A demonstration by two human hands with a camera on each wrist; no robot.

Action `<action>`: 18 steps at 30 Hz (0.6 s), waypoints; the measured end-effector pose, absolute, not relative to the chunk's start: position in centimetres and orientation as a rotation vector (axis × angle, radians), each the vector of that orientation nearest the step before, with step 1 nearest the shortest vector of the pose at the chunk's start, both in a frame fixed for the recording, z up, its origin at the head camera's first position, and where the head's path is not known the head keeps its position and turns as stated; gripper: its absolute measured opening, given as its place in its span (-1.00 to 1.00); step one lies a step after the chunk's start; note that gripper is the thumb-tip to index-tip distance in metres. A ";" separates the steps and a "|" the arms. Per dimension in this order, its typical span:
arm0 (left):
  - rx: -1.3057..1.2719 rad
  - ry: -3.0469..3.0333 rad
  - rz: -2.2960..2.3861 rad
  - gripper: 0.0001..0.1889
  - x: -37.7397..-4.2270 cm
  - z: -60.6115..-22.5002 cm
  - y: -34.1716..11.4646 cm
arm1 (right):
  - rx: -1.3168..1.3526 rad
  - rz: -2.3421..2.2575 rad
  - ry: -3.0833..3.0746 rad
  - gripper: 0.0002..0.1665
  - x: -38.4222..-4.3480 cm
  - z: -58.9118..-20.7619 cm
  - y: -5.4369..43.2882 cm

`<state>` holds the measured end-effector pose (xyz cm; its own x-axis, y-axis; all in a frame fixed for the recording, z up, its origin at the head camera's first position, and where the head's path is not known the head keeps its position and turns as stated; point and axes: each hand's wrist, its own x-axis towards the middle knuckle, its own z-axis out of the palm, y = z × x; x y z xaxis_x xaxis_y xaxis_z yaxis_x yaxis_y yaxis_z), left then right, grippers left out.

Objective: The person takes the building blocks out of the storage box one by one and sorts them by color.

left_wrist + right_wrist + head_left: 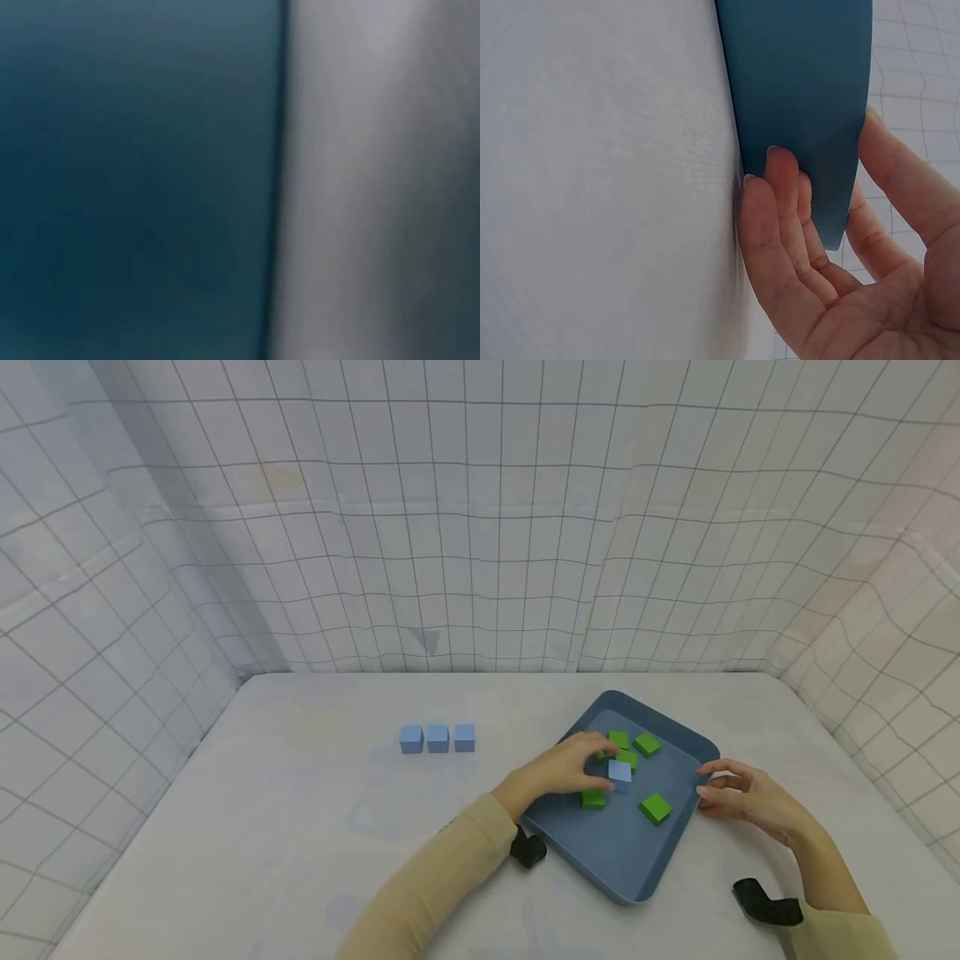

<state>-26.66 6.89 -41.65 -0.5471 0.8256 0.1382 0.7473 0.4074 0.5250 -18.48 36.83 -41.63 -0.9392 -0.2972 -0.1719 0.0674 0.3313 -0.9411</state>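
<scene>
- Nearest the camera, a beige sleeve point(442, 877) runs up to the left hand point(555, 772)
- Left fingers and thumb curve apart about a blue block point(619, 775) just at their tips, over the tray point(600, 847); whether they pinch it I cannot fairly tell
- The right hand point(750, 802) holds the tray's side, thumb at the rim, other fingers bent against the outer wall
- Green blocks point(656, 808) lie around the left fingers; a wide sweep could nudge the closest, and a slack right hold might let the tray slide
- The right wrist view shows fingertips on that outer wall, hidden from the head view; the left wrist view gives only blur
</scene>
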 end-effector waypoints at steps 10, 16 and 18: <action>1.376 2.529 0.895 -0.49 -27.0 -42.4 7.4 | -0.199 -1.631 2.290 -0.62 -18.5 -41.6 36.9; 1.391 2.540 0.913 -0.52 -27.2 -42.8 7.6 | -0.194 -1.637 2.280 -0.63 -18.5 -41.6 36.9; 1.384 2.540 0.921 -0.52 -27.2 -42.9 7.6 | -0.197 -1.637 2.277 -0.63 -18.5 -41.6 36.9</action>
